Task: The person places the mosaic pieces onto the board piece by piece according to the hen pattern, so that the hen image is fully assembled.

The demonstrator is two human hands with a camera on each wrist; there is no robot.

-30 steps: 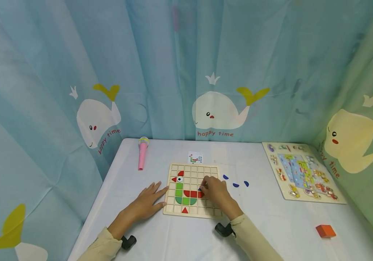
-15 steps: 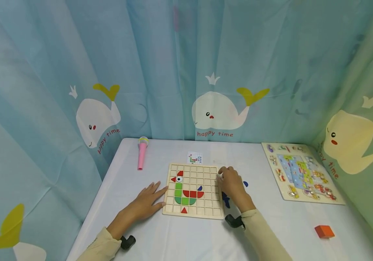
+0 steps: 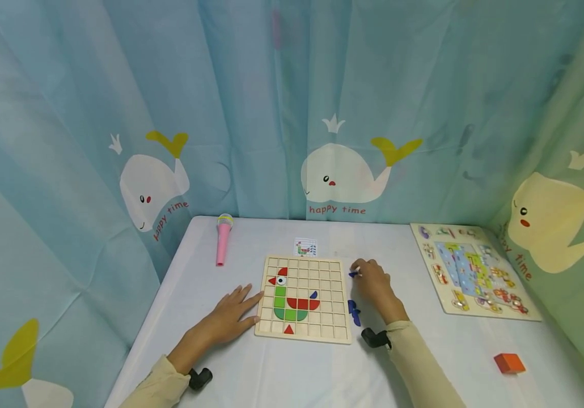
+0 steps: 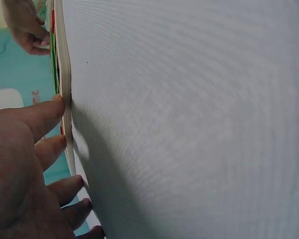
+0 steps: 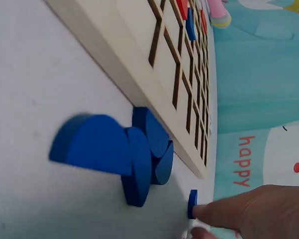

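A wooden grid board (image 3: 330,317) lies mid-table with a chicken figure of red, green and blue pieces (image 3: 292,303) on it. My left hand (image 3: 231,316) lies flat on the table, fingers straight, their tips against the board's left edge (image 4: 67,99). Just off the board's upper right corner, my right hand (image 3: 358,274) pinches a small blue piece (image 3: 354,274) at its fingertips (image 5: 224,211), the piece (image 5: 192,204) standing on edge on the table. A small pile of blue half-round pieces (image 3: 354,313) (image 5: 134,159) lies against the board's right edge.
A picture card (image 3: 305,247) lies behind the board and a pink toy microphone (image 3: 223,242) at the back left. A wooden peg puzzle (image 3: 475,272) is at the right, an orange block (image 3: 509,362) near the front right. Whale-print curtains enclose the table.
My right hand left a blue piece on the board, moved right off it and now pinches a blue piece beside the upper right corner. The left hand has stayed put.
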